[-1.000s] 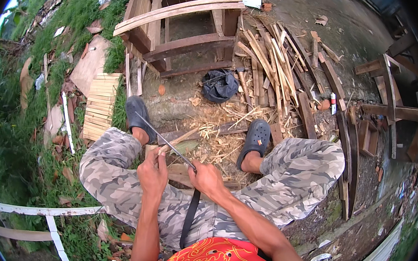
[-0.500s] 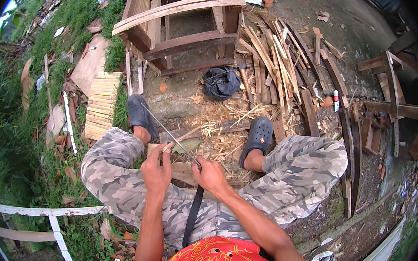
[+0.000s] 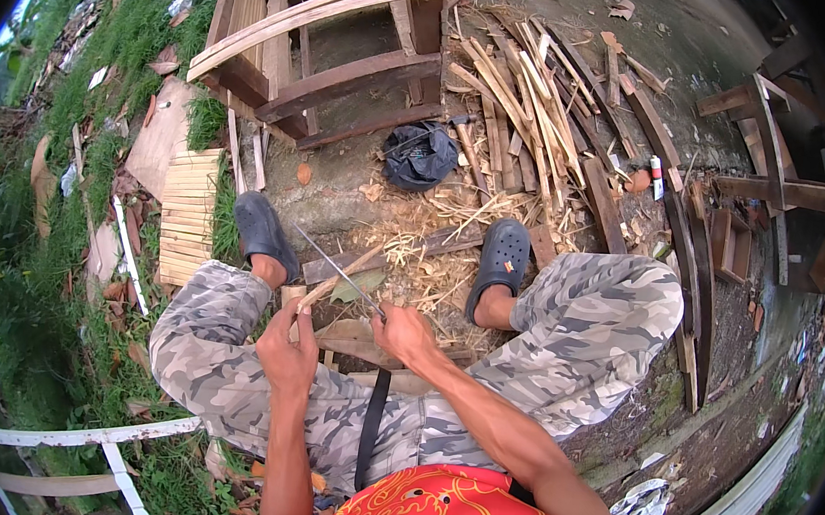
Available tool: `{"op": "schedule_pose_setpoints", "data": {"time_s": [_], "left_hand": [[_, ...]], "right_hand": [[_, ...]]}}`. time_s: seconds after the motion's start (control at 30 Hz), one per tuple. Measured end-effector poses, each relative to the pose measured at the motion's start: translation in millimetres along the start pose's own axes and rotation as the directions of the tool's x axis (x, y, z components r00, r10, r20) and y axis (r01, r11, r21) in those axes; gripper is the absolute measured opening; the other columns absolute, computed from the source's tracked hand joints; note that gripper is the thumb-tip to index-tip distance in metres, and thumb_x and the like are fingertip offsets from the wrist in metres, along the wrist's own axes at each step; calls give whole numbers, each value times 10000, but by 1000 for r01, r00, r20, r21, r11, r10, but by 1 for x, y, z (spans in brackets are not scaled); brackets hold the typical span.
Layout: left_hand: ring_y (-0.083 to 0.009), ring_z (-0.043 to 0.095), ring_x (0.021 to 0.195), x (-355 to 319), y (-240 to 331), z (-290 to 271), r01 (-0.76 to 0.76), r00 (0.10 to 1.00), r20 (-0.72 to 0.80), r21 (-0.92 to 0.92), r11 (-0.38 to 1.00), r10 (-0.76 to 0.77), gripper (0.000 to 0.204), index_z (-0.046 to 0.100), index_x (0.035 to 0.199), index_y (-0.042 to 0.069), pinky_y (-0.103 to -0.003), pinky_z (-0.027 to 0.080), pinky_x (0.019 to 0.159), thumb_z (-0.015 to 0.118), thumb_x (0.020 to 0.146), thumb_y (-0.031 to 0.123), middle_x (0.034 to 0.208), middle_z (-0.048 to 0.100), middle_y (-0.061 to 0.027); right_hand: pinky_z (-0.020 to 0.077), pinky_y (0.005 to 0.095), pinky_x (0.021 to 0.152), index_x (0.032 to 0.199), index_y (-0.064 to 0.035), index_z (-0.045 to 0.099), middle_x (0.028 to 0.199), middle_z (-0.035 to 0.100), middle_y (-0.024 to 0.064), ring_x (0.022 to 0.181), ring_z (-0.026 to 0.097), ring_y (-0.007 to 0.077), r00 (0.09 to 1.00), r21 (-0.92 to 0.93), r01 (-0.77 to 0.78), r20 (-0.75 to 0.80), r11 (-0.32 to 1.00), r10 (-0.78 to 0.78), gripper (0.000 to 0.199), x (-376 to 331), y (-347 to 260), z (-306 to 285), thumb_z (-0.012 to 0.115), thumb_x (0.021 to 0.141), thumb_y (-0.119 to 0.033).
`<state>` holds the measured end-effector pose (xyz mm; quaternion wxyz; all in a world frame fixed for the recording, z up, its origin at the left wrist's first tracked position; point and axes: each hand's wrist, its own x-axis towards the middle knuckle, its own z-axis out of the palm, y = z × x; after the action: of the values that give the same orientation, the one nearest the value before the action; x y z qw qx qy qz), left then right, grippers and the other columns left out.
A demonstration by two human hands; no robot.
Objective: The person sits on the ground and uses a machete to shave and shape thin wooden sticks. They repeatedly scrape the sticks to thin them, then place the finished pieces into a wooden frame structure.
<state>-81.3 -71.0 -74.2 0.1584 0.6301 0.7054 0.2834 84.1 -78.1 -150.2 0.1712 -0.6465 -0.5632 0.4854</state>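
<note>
My left hand (image 3: 287, 353) is closed, its thumb and fingertips pinching the near end of a thin wooden strip (image 3: 365, 258). The strip points away from me to the upper right. My right hand (image 3: 409, 338) is wrapped round the handle of a long, thin-bladed knife (image 3: 365, 298); the handle is mostly hidden in the fist. Its blade slants to the upper left and crosses the strip; whether they touch I cannot tell. Pale shavings (image 3: 424, 244) litter the ground between my feet, beside a flat board (image 3: 360, 340).
A wooden frame (image 3: 349, 88) stands ahead, with a black bag (image 3: 420, 156) and a hammer (image 3: 469, 152) by it. Loose wooden strips (image 3: 537, 101) lie to the right, near a small tube (image 3: 657, 178). A slatted panel (image 3: 188, 216) lies on the left; a white metal frame (image 3: 82, 439) is at lower left.
My left hand has come slightly nearer my body with the strip, and more of the strip shows. The knife blade has shifted a little across it. The whole view has moved slightly.
</note>
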Motion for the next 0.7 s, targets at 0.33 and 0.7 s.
{"op": "schedule_pose_setpoints", "data": {"time_s": [0.33,0.7], "left_hand": [[-321,736,877,2,-2,1,-58,998,13,47,997,58,196,711,1087,-54,-372,552,782,637,970,86,983,743,-197],[-314,728,844,9,-13,2,89,996,15,11,996,-89,181,702,1083,-54,-375,552,755,611,981,62,932,727,-205]], "right_hand": [[564,540,668,960,46,672,685,672,248,660,688,448,999,-89,-45,24,995,47,276,32,21,0,576,925,-210],[572,537,719,955,50,682,749,673,295,758,694,464,988,-77,25,153,997,-13,333,73,62,18,558,932,-258]]}}
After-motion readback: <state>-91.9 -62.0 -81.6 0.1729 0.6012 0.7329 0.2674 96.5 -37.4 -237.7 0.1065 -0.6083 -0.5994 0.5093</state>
